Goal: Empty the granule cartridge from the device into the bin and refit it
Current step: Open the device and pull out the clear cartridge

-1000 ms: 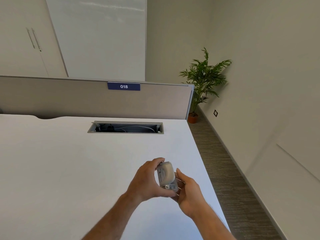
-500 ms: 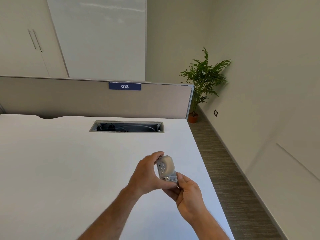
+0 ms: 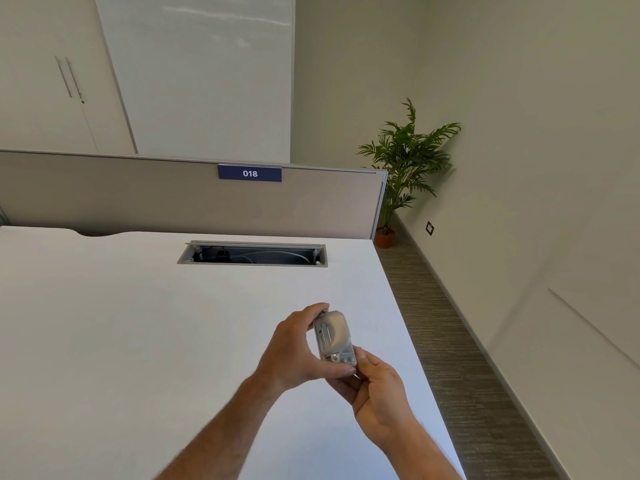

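Holding a small grey-and-cream plastic device in both hands above the white rectangular surface, lower centre-right of the frame. Left hand curled around the device's left side: fingertips over its top end, thumb laid across its lower end. Right hand cupped under and behind the lower end, fingers partly closed, thumb touching the bottom right corner. Device upright, slightly tilted, rounded cream top end up; two thin dark slits run lengthwise on the grey face; small rounded parts visible at the bottom end, too small to identify. Cannot tell whether the granule cartridge is in or out of the device. Device is clear of the surface, near its right edge. Upper centre of the surface: open grey rectangular cable tray recessed in it, white cable inside. Behind it, a beige fabric partition panel carrying a blue label reading "018". Right of the panel, a green potted palm-like plant in a terracotta pot on the striped grey-brown carpet floor, against the wall.
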